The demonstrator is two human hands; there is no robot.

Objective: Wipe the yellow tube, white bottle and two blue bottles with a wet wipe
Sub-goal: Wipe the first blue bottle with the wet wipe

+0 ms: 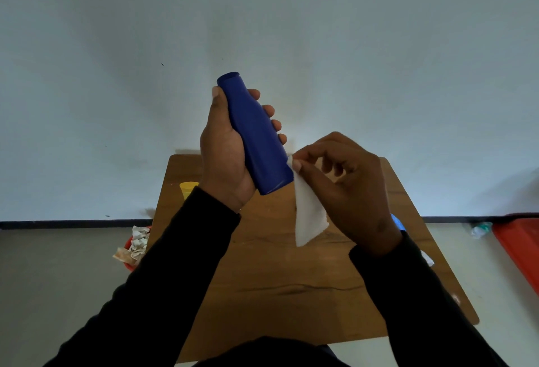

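A dark blue bottle (256, 133) is held up above the wooden table (291, 279), cap end tilted away from me, with my left hand (224, 159) wrapped around its body. My right hand (347, 188) pinches a white wet wipe (307, 215) between thumb and fingers, just right of the bottle's lower end; the wipe hangs down and touches or nearly touches the bottle's base. The yellow tube (188, 188) peeks out behind my left wrist at the table's far left. A bit of a light blue thing (397, 220) shows behind my right wrist. No white bottle can be seen.
A red bin (129, 251) with crumpled used wipes stands on the floor left of the table. A red tray-like object (519, 250) lies on the floor at the right, with a small crumpled wrapper (479, 229) beside it. A pale wall rises behind the table.
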